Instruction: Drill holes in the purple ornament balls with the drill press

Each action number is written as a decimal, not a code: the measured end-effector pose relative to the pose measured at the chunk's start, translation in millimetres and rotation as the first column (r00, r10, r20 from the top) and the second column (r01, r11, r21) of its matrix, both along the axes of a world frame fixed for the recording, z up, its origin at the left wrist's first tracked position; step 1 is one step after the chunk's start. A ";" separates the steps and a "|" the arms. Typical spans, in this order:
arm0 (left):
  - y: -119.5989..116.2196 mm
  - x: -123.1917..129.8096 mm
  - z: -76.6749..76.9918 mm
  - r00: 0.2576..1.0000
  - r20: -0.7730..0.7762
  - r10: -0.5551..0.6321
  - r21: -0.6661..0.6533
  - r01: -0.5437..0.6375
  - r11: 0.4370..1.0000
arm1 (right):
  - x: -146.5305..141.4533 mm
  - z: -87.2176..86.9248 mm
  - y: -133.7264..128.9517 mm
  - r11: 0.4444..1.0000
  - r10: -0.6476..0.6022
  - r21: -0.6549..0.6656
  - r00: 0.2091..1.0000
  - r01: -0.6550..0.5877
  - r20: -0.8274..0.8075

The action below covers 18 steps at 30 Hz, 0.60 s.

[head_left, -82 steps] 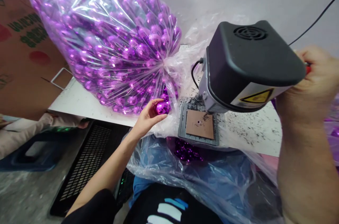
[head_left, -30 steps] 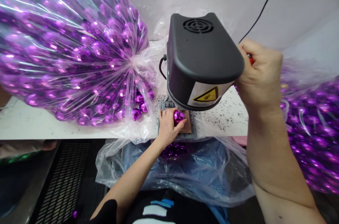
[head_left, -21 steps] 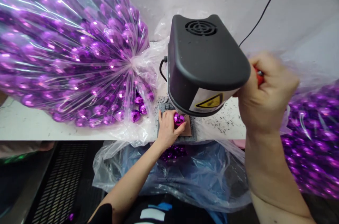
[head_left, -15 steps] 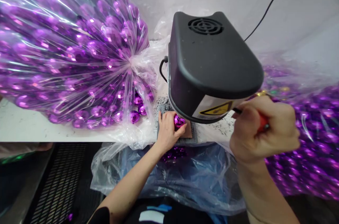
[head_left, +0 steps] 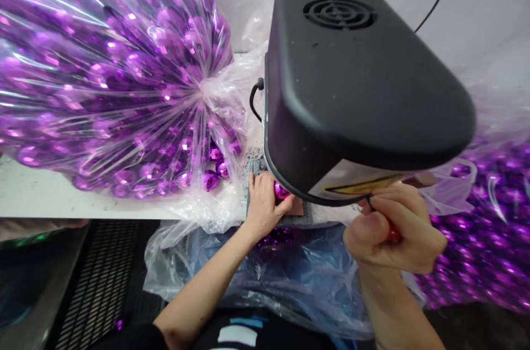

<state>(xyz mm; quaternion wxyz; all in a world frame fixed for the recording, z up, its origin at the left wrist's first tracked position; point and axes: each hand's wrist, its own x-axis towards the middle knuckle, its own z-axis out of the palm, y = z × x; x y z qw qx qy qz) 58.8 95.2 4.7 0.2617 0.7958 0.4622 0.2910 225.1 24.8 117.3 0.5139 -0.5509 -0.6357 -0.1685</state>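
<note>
1. One large clear bag [head_left: 124, 79] of shiny purple balls lies on the white table [head_left: 37, 187].
2. Two purple balls [head_left: 216, 173] sit near its gathered neck, left of the left hand.
3. Half-curled, the left hand [head_left: 264, 203] pinches a faceted ball [head_left: 281, 190] between thumb and fingers, over the brown square [head_left: 297, 207].
4. Above that ball looms the black machine [head_left: 364, 85].
5. Closed around a red grip [head_left: 393, 234], the right hand [head_left: 397, 245] is apart from the ball, to its right.
6. Another purple-filled bag [head_left: 488, 228] stands rightmost.

right hand [head_left: 406, 228] swung down with the red handle [head_left: 393, 233], black machine housing [head_left: 364, 85] looming larger
</note>
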 end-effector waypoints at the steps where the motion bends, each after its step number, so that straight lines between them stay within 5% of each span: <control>1: -0.1 -0.1 0.4 1.000 -0.005 0.003 0.004 -0.003 1.000 | -0.2 -0.5 1.1 1.000 0.005 0.011 1.000 -0.005 0.014; 18: 1.8 -4.0 -4.4 0.999 -0.032 -0.042 0.015 0.043 0.999 | 0.3 -20.2 4.5 0.993 0.015 0.117 0.995 -0.027 0.103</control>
